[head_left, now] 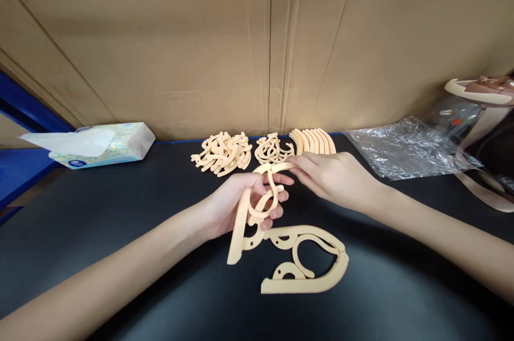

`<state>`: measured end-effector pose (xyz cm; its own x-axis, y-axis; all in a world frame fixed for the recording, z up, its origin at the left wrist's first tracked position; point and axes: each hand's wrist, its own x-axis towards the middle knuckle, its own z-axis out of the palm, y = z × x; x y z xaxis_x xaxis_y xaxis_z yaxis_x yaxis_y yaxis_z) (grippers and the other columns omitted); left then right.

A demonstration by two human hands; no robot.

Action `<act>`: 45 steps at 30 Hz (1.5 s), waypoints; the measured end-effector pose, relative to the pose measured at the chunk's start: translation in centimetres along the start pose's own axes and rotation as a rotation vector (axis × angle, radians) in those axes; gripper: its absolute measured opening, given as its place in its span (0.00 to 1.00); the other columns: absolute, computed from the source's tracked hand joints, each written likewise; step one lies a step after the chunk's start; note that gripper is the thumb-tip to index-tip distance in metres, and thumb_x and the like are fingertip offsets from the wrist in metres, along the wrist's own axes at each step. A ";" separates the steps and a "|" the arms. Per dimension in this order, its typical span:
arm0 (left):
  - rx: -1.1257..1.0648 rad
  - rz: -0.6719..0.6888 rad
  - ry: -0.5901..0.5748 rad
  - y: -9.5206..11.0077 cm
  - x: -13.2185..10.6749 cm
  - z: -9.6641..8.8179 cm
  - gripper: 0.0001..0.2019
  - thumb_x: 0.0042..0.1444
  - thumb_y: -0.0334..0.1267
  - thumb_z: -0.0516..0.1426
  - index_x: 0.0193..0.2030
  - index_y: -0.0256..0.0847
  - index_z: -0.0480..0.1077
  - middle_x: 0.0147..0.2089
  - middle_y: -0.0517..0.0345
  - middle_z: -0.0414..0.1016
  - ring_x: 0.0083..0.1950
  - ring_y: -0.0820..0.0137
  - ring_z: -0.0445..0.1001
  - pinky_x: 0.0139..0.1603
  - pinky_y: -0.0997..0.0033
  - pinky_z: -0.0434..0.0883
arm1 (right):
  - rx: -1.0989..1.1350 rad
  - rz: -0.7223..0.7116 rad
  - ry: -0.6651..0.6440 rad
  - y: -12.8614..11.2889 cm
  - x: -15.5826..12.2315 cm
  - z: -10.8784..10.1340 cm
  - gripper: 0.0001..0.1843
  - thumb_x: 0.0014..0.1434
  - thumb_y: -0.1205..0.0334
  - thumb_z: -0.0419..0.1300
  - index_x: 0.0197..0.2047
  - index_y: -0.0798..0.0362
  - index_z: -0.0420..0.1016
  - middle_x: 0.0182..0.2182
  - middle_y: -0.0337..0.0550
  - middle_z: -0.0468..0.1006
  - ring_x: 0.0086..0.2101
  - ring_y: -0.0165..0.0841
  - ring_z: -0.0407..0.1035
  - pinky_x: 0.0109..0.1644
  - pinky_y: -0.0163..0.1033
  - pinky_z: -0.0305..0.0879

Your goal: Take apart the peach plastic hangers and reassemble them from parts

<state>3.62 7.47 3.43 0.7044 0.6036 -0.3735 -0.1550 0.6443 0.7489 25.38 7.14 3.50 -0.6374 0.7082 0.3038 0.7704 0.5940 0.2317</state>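
A beige plastic folding clothes hanger [240, 223], partly folded, is raised above the black table in my left hand [231, 204]. The fingers of that hand wrap round it from behind, and its curved hook shows in front of them. My right hand [335, 177] pinches the far end of the same hanger, at the slim piece on top. Just below the hands, another folding hanger [341, 274] of the same colour lies folded on the table [180, 298], touched by neither hand. Part of the held hanger is hidden behind my left fingers.
Against the cardboard wall lie a pile of curved beige pieces [225, 153], a smaller pile of hooks [271, 148] and a row of curved arms [315, 141]. A tissue pack [120, 143] sits at left. Crumpled clear plastic [405, 148] and a strapped bag [490, 132] are at right.
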 end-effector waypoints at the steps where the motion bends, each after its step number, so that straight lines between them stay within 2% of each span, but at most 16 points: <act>1: -0.005 -0.025 -0.032 0.1 -0.1 0.1 0.16 0.43 0.30 0.54 0.42 0.34 0.71 0.32 0.55 0.67 0.24 0.74 0.65 0.18 0.78 0.62 | -0.020 -0.040 0.014 -0.1 -0.1 0.2 0.19 0.71 0.64 0.44 0.53 0.60 0.73 0.35 0.49 0.82 0.30 0.37 0.75 0.26 0.40 0.54; 3: 0.003 -0.059 -0.064 0.3 -0.2 0.2 0.12 0.45 0.32 0.54 0.38 0.35 0.70 0.32 0.56 0.66 0.22 0.78 0.60 0.15 0.82 0.56 | -0.058 -0.117 0.035 -0.6 -0.3 0.6 0.20 0.68 0.71 0.45 0.58 0.63 0.69 0.32 0.48 0.81 0.29 0.36 0.74 0.27 0.40 0.56; 6: 0.071 -0.082 -0.003 0.5 -0.3 0.5 0.05 0.46 0.35 0.54 0.31 0.37 0.64 0.30 0.59 0.62 0.20 0.80 0.56 0.14 0.84 0.51 | -0.032 -0.127 -0.002 -1.5 -0.4 0.7 0.23 0.63 0.78 0.45 0.58 0.65 0.67 0.30 0.49 0.80 0.27 0.36 0.72 0.27 0.39 0.56; 9: 0.144 -0.056 0.079 0.4 -0.3 0.9 0.05 0.46 0.35 0.54 0.30 0.39 0.61 0.29 0.61 0.60 0.21 0.80 0.55 0.16 0.84 0.51 | 0.172 0.006 -0.131 -2.0 -0.3 0.4 0.18 0.61 0.76 0.46 0.51 0.61 0.70 0.24 0.44 0.77 0.20 0.34 0.66 0.23 0.38 0.50; 11: 0.203 -0.020 0.125 0.0 -0.4 1.2 0.05 0.45 0.33 0.55 0.30 0.40 0.61 0.28 0.63 0.59 0.22 0.80 0.54 0.16 0.84 0.48 | 0.420 0.133 -0.196 -1.5 0.1 0.2 0.13 0.65 0.71 0.46 0.44 0.57 0.71 0.21 0.40 0.74 0.19 0.31 0.64 0.23 0.36 0.52; 13: 0.340 0.027 0.175 -0.4 -0.6 1.6 0.04 0.48 0.33 0.56 0.30 0.40 0.62 0.27 0.64 0.58 0.23 0.78 0.53 0.17 0.84 0.46 | 0.638 0.283 -0.192 0.0 0.6 0.1 0.14 0.68 0.66 0.45 0.37 0.54 0.70 0.22 0.40 0.76 0.22 0.30 0.68 0.29 0.34 0.59; 15: 0.493 0.078 0.240 -0.5 -0.7 1.9 0.07 0.55 0.41 0.55 0.30 0.41 0.63 0.27 0.63 0.57 0.25 0.76 0.52 0.18 0.82 0.47 | 0.618 0.467 -0.107 2.3 1.2 0.3 0.17 0.67 0.64 0.44 0.34 0.54 0.71 0.24 0.42 0.76 0.26 0.33 0.70 0.34 0.36 0.62; 17: 0.586 0.114 0.313 -0.3 -0.7 1.9 0.16 0.61 0.50 0.48 0.31 0.41 0.66 0.28 0.62 0.57 0.26 0.74 0.53 0.20 0.79 0.50 | 0.538 0.615 -0.035 4.7 1.8 0.9 0.16 0.66 0.61 0.46 0.41 0.55 0.74 0.27 0.45 0.78 0.29 0.37 0.72 0.35 0.38 0.62; 20: 0.625 0.162 0.379 0.3 -0.6 1.7 0.14 0.62 0.46 0.47 0.34 0.42 0.68 0.30 0.60 0.59 0.30 0.71 0.59 0.27 0.76 0.59 | 0.466 0.718 0.006 7.5 2.7 2.2 0.19 0.63 0.63 0.48 0.53 0.60 0.70 0.35 0.51 0.80 0.36 0.42 0.73 0.38 0.40 0.63; 24: 0.641 0.233 0.373 0.5 -0.2 0.8 0.07 0.60 0.41 0.51 0.38 0.43 0.68 0.36 0.60 0.65 0.38 0.70 0.66 0.38 0.74 0.64 | 0.437 0.731 -0.045 8.5 3.6 4.0 0.19 0.63 0.63 0.49 0.53 0.62 0.70 0.38 0.56 0.81 0.38 0.44 0.74 0.40 0.41 0.65; 29: 0.730 0.226 0.475 0.4 0.4 0.2 0.11 0.57 0.41 0.49 0.42 0.42 0.69 0.31 0.60 0.65 0.31 0.69 0.66 0.33 0.71 0.63 | 0.360 0.721 -0.103 7.6 4.4 4.8 0.20 0.65 0.61 0.49 0.56 0.62 0.66 0.40 0.58 0.81 0.39 0.46 0.75 0.41 0.43 0.66; 34: 0.987 0.306 0.525 0.9 1.6 0.7 0.18 0.58 0.56 0.52 0.31 0.43 0.68 0.27 0.60 0.66 0.31 0.64 0.66 0.34 0.68 0.58 | 0.283 0.720 -0.162 7.1 4.3 4.3 0.21 0.66 0.56 0.48 0.56 0.59 0.67 0.43 0.61 0.80 0.43 0.51 0.75 0.42 0.47 0.66; 37: 1.347 0.403 0.579 1.1 3.2 1.1 0.24 0.50 0.64 0.58 0.38 0.44 0.67 0.25 0.60 0.68 0.32 0.59 0.69 0.35 0.65 0.57 | 0.273 0.707 -0.183 7.2 3.9 3.9 0.22 0.65 0.55 0.51 0.57 0.58 0.67 0.43 0.60 0.80 0.44 0.52 0.75 0.43 0.47 0.65; 40: 1.572 0.467 0.582 1.2 5.4 1.4 0.23 0.50 0.57 0.60 0.46 0.44 0.67 0.30 0.55 0.73 0.37 0.52 0.74 0.36 0.63 0.59 | 0.296 0.689 -0.193 7.3 3.5 3.7 0.23 0.62 0.57 0.55 0.57 0.58 0.67 0.37 0.55 0.82 0.43 0.50 0.75 0.41 0.45 0.64; 43: 1.619 0.486 0.557 1.3 7.3 1.4 0.18 0.52 0.43 0.58 0.49 0.42 0.68 0.42 0.48 0.77 0.44 0.50 0.75 0.39 0.62 0.62 | 0.347 0.685 -0.186 7.5 3.4 3.8 0.22 0.62 0.60 0.55 0.58 0.59 0.66 0.31 0.50 0.82 0.39 0.46 0.75 0.38 0.42 0.63; 45: 1.641 0.494 0.543 1.4 8.0 1.3 0.18 0.53 0.40 0.57 0.51 0.42 0.68 0.48 0.46 0.76 0.48 0.51 0.75 0.41 0.62 0.65 | 0.399 0.680 -0.175 7.6 3.5 4.0 0.22 0.62 0.61 0.55 0.58 0.58 0.66 0.27 0.45 0.81 0.34 0.41 0.75 0.36 0.40 0.62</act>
<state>9.99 12.60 2.21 0.4758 0.8642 0.1633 0.7531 -0.4963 0.4319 28.95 15.63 2.64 -0.0505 0.9935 0.1023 0.9476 0.0800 -0.3093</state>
